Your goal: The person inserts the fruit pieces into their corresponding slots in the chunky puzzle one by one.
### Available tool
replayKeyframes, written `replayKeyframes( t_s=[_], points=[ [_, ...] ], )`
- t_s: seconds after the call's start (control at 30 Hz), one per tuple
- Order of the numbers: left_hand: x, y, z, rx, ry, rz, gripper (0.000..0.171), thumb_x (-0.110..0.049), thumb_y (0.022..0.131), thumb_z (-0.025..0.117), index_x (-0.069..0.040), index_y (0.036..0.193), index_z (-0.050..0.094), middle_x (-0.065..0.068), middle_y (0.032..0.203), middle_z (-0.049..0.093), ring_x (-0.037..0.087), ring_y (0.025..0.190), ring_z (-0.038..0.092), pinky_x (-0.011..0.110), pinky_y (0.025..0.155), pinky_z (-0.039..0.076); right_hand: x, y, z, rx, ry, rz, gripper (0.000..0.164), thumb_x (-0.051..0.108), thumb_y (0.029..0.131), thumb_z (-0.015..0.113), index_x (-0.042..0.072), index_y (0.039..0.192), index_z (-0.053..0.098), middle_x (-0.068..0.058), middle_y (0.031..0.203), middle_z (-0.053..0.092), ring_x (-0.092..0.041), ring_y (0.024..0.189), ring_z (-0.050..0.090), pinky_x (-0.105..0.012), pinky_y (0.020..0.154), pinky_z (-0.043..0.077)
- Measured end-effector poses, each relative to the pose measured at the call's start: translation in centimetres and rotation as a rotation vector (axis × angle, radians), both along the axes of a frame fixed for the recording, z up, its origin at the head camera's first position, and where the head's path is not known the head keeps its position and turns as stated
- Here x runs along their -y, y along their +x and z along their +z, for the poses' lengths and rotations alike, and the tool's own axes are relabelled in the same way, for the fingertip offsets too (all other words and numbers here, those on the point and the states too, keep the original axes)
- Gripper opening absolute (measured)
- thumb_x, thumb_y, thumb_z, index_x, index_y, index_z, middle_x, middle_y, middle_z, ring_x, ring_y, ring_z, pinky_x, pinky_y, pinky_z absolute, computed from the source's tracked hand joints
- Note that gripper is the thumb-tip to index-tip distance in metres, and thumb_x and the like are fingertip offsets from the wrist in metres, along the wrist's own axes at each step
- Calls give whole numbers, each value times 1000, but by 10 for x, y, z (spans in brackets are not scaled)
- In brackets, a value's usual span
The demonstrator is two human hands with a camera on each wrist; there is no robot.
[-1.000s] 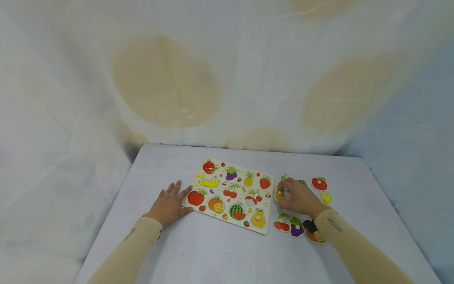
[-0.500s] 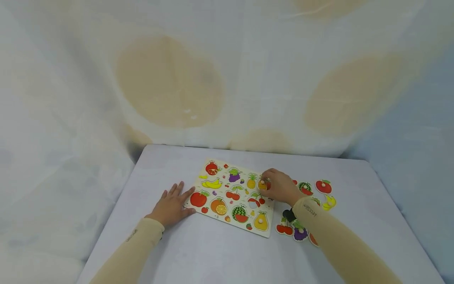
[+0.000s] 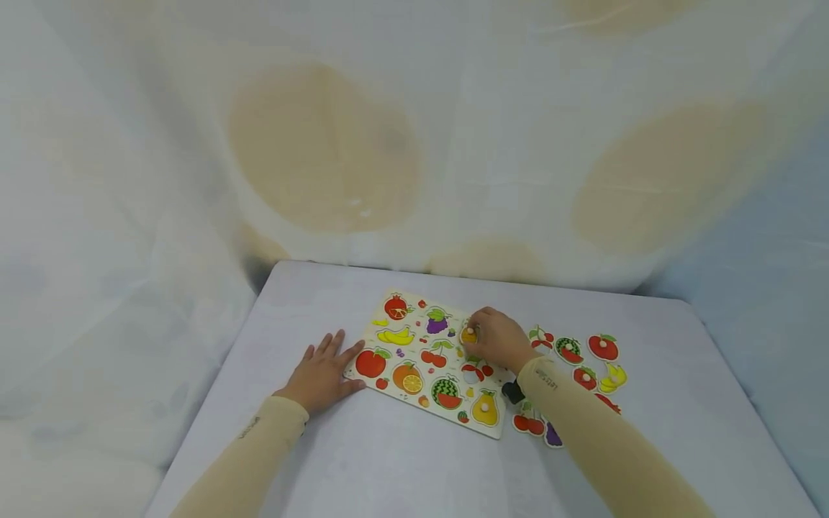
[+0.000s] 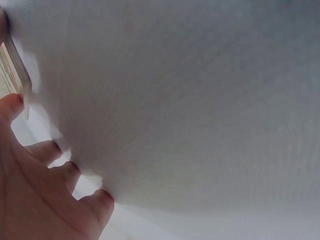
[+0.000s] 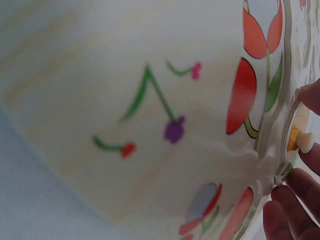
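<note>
Fingers spread, the left hand [image 3: 320, 378] rests on the worktop [image 3: 388, 464], touching the fruit board [image 3: 417, 354] at its near-left corner. Above the board's far-right part, the right hand's [image 3: 500, 339] bent fingers pinch a pineapple piece [image 3: 469, 336]. Loose fruit pieces [image 3: 586, 378] lie toward the worktop's right edge.

Dark lettering [image 3: 547, 379] marks the right sleeve [image 3: 596, 439] and left sleeve [image 3: 249, 460] (too small to read with certainty).

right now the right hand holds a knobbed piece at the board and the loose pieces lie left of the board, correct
No: the loose pieces lie right of the board, as the head view shows. The right hand does hold the knobbed piece.
</note>
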State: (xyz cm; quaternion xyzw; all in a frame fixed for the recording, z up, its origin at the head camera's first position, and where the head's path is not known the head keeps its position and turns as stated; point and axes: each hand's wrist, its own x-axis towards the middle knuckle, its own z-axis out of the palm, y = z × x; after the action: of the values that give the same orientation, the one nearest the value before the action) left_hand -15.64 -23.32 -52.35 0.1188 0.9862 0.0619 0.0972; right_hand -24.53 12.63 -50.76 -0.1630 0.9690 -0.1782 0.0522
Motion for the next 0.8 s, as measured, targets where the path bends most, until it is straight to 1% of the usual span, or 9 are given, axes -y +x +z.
replayKeyframes(
  t_s=[0.13,0.27,0.43,0.6,0.8],
  points=[
    [0,0,2,5,-4,-1,83,-60,88,66,-30,157,32,18,164,18,41,149,14,63,115,17,1,2,-2,-11,-6,14,35,35,79,82,13,104,71,-8,123,63,-26,106,62,-45,95,52],
    [-1,0,1,2,0,2,83,-60,88,66,-30,157,32,17,164,18,41,149,14,63,115,16,0,2,-4,-27,8,18,36,36,81,82,14,106,71,-8,125,63,-27,112,61,-46,97,51],
    [-1,0,-1,-2,-4,1,83,-60,88,66,-30,157,33,17,164,18,41,149,14,63,115,17,-2,2,-4,-11,28,17,39,38,84,80,13,113,71,-8,125,64,-29,117,59,-47,99,49],
    [-2,0,2,11,-10,9,83,-60,88,67,-30,157,32,17,164,18,41,149,14,63,115,17,-3,3,-3,-8,13,32,38,35,86,79,12,114,72,-7,122,65,-27,114,60,-46,99,49],
    [-4,1,5,16,-15,10,83,-59,88,67,-30,157,32,18,164,18,41,149,14,63,115,17,-3,2,-5,-6,3,42,36,32,87,78,11,116,72,-6,119,66,-24,109,62,-45,98,50]
  ],
)
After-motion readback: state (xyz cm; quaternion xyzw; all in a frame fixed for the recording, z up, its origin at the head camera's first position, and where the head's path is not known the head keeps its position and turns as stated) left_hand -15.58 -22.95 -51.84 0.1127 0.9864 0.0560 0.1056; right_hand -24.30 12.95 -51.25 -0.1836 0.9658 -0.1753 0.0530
